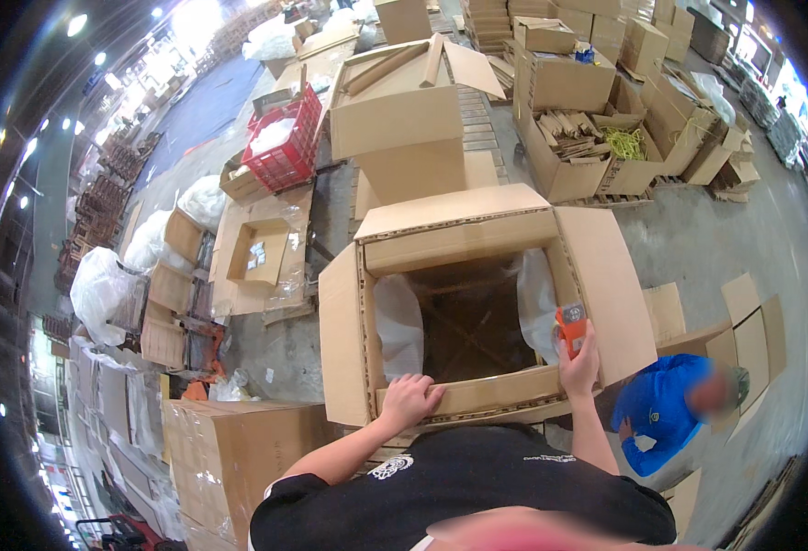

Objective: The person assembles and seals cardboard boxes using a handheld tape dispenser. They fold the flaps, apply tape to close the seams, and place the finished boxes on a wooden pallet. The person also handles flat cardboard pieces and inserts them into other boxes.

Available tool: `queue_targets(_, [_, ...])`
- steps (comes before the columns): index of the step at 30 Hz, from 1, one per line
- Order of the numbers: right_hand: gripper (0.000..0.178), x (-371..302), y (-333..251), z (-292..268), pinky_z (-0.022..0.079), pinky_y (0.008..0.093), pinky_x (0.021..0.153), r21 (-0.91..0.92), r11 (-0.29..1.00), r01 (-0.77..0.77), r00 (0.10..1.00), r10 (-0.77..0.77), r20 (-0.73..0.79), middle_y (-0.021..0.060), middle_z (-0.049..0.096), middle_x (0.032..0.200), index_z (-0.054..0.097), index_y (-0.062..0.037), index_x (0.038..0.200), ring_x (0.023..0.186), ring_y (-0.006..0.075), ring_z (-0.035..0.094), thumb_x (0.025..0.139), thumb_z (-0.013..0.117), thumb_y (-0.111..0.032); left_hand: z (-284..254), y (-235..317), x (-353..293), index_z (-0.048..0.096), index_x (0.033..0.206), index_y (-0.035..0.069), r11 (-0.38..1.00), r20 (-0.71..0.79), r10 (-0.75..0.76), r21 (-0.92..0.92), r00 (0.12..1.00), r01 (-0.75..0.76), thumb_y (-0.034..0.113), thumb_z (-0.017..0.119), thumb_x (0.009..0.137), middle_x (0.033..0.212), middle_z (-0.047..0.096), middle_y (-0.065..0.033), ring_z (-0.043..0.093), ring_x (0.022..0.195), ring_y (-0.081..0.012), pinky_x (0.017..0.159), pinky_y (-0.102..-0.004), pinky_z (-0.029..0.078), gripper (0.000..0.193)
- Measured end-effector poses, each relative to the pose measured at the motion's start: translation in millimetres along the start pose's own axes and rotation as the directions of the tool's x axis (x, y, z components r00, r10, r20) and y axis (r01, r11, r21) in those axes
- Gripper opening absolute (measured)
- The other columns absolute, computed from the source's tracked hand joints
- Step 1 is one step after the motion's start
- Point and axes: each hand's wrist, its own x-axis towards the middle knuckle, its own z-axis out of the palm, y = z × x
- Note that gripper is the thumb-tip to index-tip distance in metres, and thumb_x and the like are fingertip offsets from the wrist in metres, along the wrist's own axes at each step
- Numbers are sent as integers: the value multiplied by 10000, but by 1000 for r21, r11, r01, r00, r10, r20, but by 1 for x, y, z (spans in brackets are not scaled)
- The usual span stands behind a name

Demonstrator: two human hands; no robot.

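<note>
The person leans over a large open cardboard box [477, 303] standing on the floor [698, 239]. The left hand [410, 399] lies on the box's near wall, toward its left corner, fingers curled loosely over the top edge and grasping nothing else. The right hand [579, 354] is raised at the box's near right corner, fingers clenched round an orange tape dispenser [570, 328] held against the right flap. Clear plastic lining [399, 326] hangs inside. Another person in a blue shirt [656, 409] crouches just beside the right flap.
</note>
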Motion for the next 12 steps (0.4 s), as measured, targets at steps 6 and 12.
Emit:
queue_targets(6, [700,-1,1,0,495,508,1113,-33,999,3,1000,-3,-20,303,579,1480,420,43,1570,1357,482,585,995,735,-203,-3,2,0,749,915,103,1000,3,-1,2,1000,1,484,656,1026,915,746,-105,713,938,-334,850,-502,538,408])
queue_targets(12, [733,-2,4,1,488,512,1127,-35,999,4,1000,-5,-10,306,568,1499,392,25,1593,1371,482,580,997,743,-215,4,-1,-2,767,938,110,1000,1,-9,7,1000,9,515,660,1020,941,761,-111,719,969,-337,880,-513,542,427])
